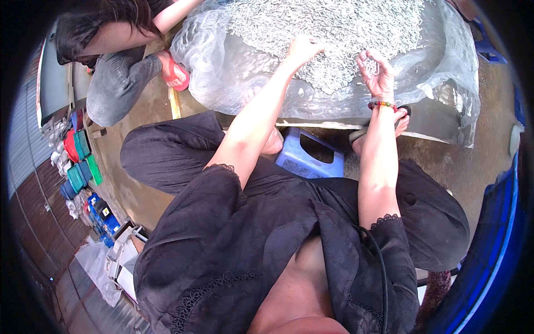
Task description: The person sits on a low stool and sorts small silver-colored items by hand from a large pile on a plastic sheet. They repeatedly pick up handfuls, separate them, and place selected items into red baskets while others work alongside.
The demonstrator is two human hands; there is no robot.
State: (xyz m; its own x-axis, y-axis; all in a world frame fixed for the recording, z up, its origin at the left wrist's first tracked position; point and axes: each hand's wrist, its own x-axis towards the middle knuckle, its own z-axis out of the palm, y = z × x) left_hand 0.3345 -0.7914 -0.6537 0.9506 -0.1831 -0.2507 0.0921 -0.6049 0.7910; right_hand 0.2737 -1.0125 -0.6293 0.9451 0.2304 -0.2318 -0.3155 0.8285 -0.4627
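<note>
A wide heap of small, silvery slivers that look like tiny fish [334, 28] lies spread on a clear plastic sheet [206, 61] over a low table. My left hand [303, 51] is at the near part of the heap, its fingers bent down and closed; what is in them is hidden. To its right, my right hand [379, 73] is turned palm up over the heap's near right edge. Its fingers curl in toward the thumb, and a few pale slivers seem to lie inside. A beaded bracelet [382, 104] circles the right wrist.
A blue plastic stool [311, 156] stands under the table's near edge, between my legs. Another person [119, 72] sits at the far left, one arm toward the heap. Coloured bins [80, 153] line the left side; a blue tarp [498, 222] hangs at the right.
</note>
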